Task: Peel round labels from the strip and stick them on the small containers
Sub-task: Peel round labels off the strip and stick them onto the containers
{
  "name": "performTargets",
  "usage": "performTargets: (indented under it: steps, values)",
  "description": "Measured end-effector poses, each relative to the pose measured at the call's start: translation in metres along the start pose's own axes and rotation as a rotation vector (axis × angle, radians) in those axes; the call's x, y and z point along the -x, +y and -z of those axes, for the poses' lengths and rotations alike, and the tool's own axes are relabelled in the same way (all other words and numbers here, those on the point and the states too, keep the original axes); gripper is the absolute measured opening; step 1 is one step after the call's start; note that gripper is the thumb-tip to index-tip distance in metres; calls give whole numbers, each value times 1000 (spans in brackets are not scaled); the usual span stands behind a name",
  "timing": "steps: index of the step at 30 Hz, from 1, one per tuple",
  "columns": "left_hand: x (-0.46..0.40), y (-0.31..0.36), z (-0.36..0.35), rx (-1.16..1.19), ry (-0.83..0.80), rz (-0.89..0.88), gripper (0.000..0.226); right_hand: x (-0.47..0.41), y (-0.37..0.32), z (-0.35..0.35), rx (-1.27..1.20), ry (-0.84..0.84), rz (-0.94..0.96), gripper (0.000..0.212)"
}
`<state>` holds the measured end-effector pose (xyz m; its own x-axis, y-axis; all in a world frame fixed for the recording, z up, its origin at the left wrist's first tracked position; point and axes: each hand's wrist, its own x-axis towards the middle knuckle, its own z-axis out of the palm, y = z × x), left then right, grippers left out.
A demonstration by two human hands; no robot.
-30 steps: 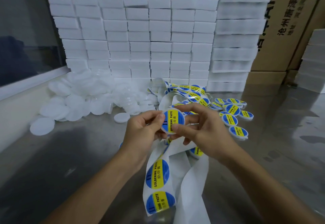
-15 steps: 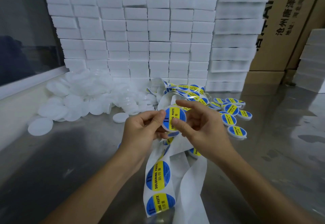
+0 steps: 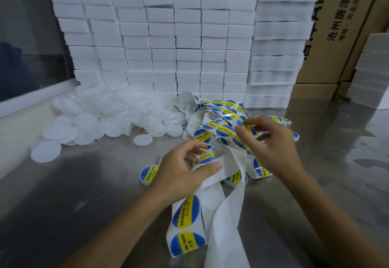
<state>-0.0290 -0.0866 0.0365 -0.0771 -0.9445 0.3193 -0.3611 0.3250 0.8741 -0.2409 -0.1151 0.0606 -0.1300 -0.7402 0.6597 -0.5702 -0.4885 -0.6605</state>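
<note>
A long white backing strip (image 3: 219, 213) with round blue-and-yellow labels lies tangled on the steel table (image 3: 88, 194). My left hand (image 3: 183, 173) grips a fold of it, thumb flat on the white paper and fingers curled over a label. My right hand (image 3: 273, 147) is higher and to the right, its thumb and forefinger pinching the strip at a label while the other fingers spread. One labelled container (image 3: 149, 174) lies just left of my left hand. Another labelled container (image 3: 235, 180) sits under the strip. Plain white containers (image 3: 101, 120) are heaped at the back left.
Several labelled containers (image 3: 295, 136) lie behind my right hand, mostly hidden. A wall of stacked white foam blocks (image 3: 164, 46) stands at the back, with cardboard boxes (image 3: 341, 25) behind and more white blocks (image 3: 372, 71) at the right edge.
The labelled container that both hands held is no longer in them. My left hand dropped to the strip, and my right hand moved up and right to pinch it.
</note>
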Motion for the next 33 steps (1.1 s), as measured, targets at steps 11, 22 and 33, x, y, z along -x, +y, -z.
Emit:
performTargets:
  steps: [11,22,33]
  values:
    - [-2,-9,3,-132,-69,107,39,-6,83,26,550,-41,-359,31]
    - [-5,-14,6,-160,-44,134,28,-2,21,13,163,-76,-70,23]
    - [-2,-8,10,-231,92,-7,29,10,-14,-11,524,-392,20,7]
